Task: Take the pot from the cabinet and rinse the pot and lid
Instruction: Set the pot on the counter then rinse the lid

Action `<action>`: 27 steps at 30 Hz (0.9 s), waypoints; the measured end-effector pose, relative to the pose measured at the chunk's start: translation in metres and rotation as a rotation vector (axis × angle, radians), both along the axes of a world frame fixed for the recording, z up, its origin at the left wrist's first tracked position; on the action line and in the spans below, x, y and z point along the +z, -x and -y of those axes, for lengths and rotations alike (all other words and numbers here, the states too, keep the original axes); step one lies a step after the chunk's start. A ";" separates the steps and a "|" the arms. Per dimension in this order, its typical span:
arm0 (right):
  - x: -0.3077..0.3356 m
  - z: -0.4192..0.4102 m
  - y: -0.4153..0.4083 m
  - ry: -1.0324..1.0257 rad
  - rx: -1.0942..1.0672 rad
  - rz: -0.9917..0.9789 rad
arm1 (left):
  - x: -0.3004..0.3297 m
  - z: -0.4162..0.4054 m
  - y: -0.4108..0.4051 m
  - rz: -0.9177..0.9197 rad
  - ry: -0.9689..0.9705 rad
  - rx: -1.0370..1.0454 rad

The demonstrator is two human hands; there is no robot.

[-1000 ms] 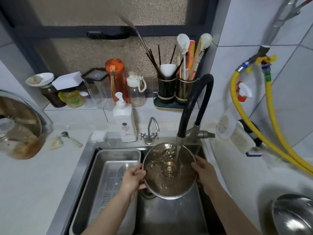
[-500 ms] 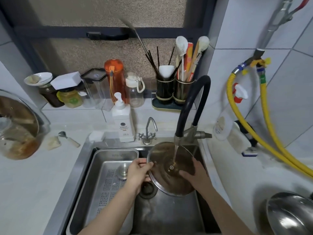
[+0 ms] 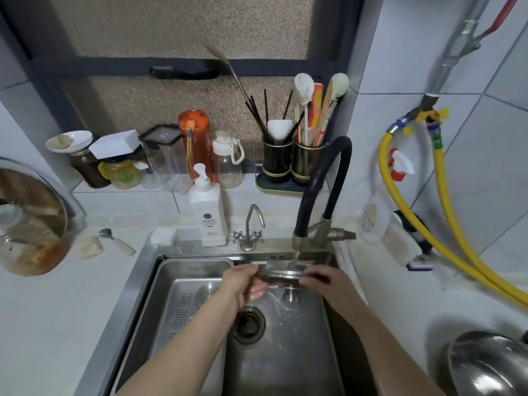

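one view only, from a camera worn on the head, so nothing is shared with a second view. it looks forward and steeply down over the sink (image 3: 137, 284), close in: both forearms enter from the bottom edge and the left hand (image 3: 243, 284) and right hand (image 3: 325, 281) meet near mid-frame under the tap (image 3: 323, 190). the wide lens bends the window frame (image 3: 183, 67) at the top and the tiled wall (image 3: 485, 195) at right. the bench (image 3: 43, 324) fills the lower left, and a pot (image 3: 491, 367) is cut off at the bottom right corner.
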State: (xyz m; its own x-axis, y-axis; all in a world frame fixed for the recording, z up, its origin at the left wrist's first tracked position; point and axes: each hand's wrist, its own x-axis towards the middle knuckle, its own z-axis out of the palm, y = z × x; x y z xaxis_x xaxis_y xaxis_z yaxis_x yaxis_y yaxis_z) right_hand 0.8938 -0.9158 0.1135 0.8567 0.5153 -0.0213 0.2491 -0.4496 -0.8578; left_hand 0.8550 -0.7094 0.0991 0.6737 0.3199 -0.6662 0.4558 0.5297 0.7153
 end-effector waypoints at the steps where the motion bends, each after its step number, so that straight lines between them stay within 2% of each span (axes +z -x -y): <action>1: 0.001 0.000 -0.006 -0.046 -0.053 -0.051 | 0.002 0.000 0.001 -0.011 -0.062 -0.084; 4: -0.005 -0.002 -0.022 -0.089 -0.154 -0.184 | -0.003 -0.002 0.002 0.038 -0.543 -0.286; 6: -0.010 -0.005 -0.028 -0.120 -0.195 -0.226 | -0.003 0.000 0.008 0.169 -0.665 -0.353; 9: -0.017 -0.013 -0.030 -0.178 -0.204 -0.269 | -0.006 -0.002 0.015 0.302 -0.467 -0.279; 12: -0.023 -0.021 -0.030 -0.219 -0.199 -0.285 | -0.006 -0.004 0.015 0.306 -0.399 -0.208; 17: -0.027 -0.013 -0.036 -0.255 -0.162 -0.271 | -0.006 0.025 0.006 0.261 -0.424 -0.204; 20: -0.029 -0.005 -0.040 -0.246 -0.150 -0.245 | -0.007 0.042 -0.005 0.290 -0.354 -0.190; 23: -0.028 0.004 -0.048 -0.272 -0.215 -0.234 | -0.003 0.055 -0.017 0.297 -0.288 -0.133; 27: -0.030 0.021 -0.064 -0.312 -0.387 -0.206 | 0.000 0.066 -0.030 0.337 -0.321 -0.113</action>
State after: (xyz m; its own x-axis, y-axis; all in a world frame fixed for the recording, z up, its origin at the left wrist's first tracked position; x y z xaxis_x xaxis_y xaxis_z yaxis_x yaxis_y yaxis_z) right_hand 0.9582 -0.9364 0.0837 0.9795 0.1718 -0.1055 -0.0720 -0.1906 -0.9790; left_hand 0.8854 -0.7753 0.0989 0.8775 0.3863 -0.2843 0.2127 0.2179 0.9525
